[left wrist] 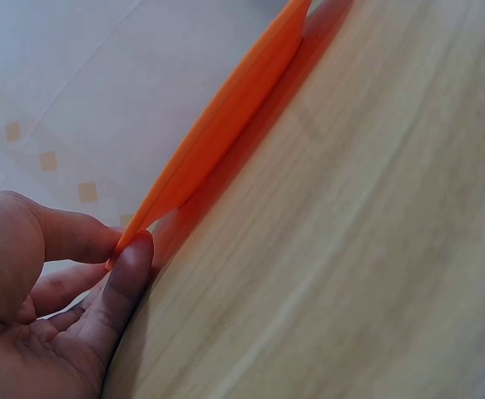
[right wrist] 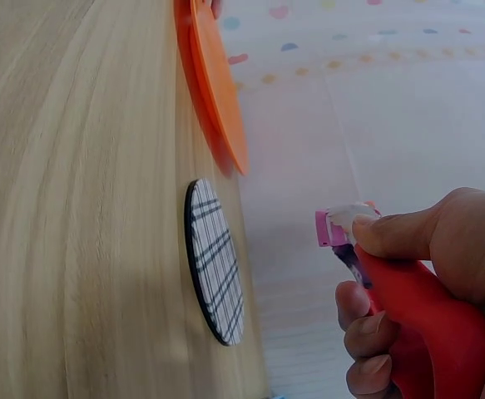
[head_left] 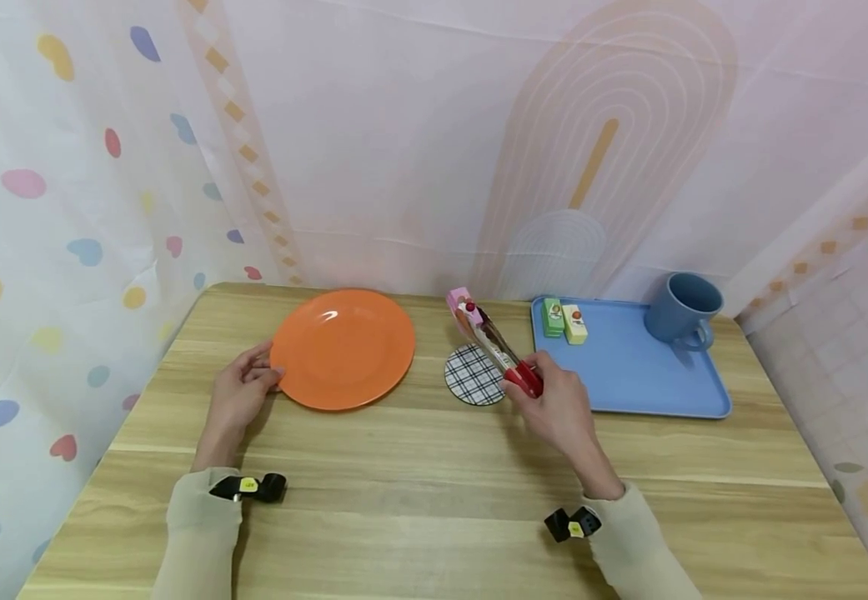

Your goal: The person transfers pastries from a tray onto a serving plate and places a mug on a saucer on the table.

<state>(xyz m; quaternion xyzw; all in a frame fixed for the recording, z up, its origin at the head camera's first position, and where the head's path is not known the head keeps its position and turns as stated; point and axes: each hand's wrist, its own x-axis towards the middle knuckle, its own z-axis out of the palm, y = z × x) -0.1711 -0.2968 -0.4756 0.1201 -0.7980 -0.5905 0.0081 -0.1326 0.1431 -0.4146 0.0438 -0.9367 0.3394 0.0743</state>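
My left hand (head_left: 242,392) pinches the left rim of an orange plate (head_left: 343,350); in the left wrist view the thumb and a finger meet on the plate's edge (left wrist: 217,125). My right hand (head_left: 557,404) grips red-handled tongs (head_left: 495,343). Between the tongs' tips is a small pink box (head_left: 460,300), held up above the table in the right wrist view. Below the tongs lies a round checked coaster (head_left: 471,377), partly covered by them in the head view.
On the right a blue tray (head_left: 644,383) carries small green boxes (head_left: 552,318), a yellow box (head_left: 574,325) and a blue mug (head_left: 683,308). A patterned cloth (head_left: 388,150) hangs behind the wooden table (head_left: 403,500).
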